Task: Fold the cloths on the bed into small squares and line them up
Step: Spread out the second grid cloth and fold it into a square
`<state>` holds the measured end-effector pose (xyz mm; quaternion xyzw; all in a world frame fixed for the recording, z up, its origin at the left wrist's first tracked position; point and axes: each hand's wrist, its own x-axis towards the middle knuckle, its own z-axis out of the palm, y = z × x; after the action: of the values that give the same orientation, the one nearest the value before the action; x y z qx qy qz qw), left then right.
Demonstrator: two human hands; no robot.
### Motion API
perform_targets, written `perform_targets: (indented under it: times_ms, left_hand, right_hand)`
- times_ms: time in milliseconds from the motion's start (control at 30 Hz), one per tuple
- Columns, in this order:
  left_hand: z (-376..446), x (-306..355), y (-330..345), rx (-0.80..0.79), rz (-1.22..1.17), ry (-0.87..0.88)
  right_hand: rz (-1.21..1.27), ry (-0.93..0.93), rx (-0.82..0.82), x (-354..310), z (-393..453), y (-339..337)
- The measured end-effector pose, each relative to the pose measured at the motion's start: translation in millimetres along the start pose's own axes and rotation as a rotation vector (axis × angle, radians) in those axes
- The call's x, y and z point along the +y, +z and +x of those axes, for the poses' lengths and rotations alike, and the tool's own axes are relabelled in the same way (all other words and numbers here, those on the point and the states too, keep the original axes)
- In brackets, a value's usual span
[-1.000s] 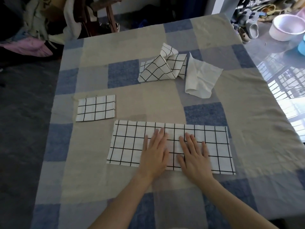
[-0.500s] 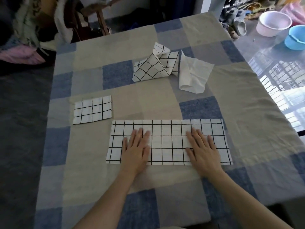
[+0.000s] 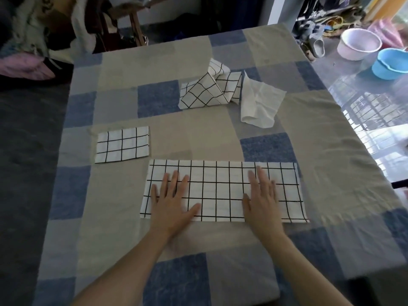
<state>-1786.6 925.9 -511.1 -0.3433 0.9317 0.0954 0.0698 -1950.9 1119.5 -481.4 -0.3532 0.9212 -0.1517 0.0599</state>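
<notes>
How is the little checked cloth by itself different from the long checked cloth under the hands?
The little folded cloth is a small near-square; the long cloth is a wide strip, still to be folded smaller. Nothing touches the little one, while the left hand and right hand lie flat on the long one. The little one sits farther back and to the left. Both are white with black grid lines and lie flat on the bed.

Item 1: white basin (image 3: 359, 43), on the glossy floor (image 3: 362, 91) at upper right. Item 2: blue basin (image 3: 390, 64), just beside the white one, nearer the camera. Item 3: grey slipper (image 3: 316, 46), on the floor left of the basins, close to the far bed corner. Item 4: pink garment (image 3: 24, 67), heaped at upper left. Item 5: brown wooden chair frame (image 3: 134, 25), beyond the far bed edge, draped with clothing.
</notes>
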Motion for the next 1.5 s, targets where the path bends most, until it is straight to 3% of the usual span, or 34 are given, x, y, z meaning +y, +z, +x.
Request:
perform_targets:
  times_ms: [133, 300, 533, 933, 1167, 1500]
  left_hand:
    - [-0.1, 0.0, 0.3, 0.023, -0.007, -0.006]
    - [2.3, -0.1, 0.5, 0.014, 0.019, -0.014]
    - [1.8, -1.5, 0.6, 0.011, 0.015, -0.003]
    - [1.2, -2.7, -0.4, 0.002, 0.017, 0.0]
    - [-9.5, -36.6, 3.5, 0.086, -0.099, -0.015]
    - [-13.0, -54.1, 4.1, 0.095, -0.079, -0.046]
  right_hand:
    - [0.049, -0.213, -0.159, -76.1, 11.9, 44.7]
    - [-0.135, -0.282, -0.231, -46.9, 11.8, 52.1]
    - [-0.2, -0.047, -0.198, 55.5, 3.1, 14.5]
    - [-0.195, -0.057, -0.134, 58.3, 2.4, 15.2]
    - [-0.192, -0.076, -0.121, 58.2, 2.0, 13.3]
    - [-0.187, -0.159, -0.198, 81.5, 0.7, 7.4]
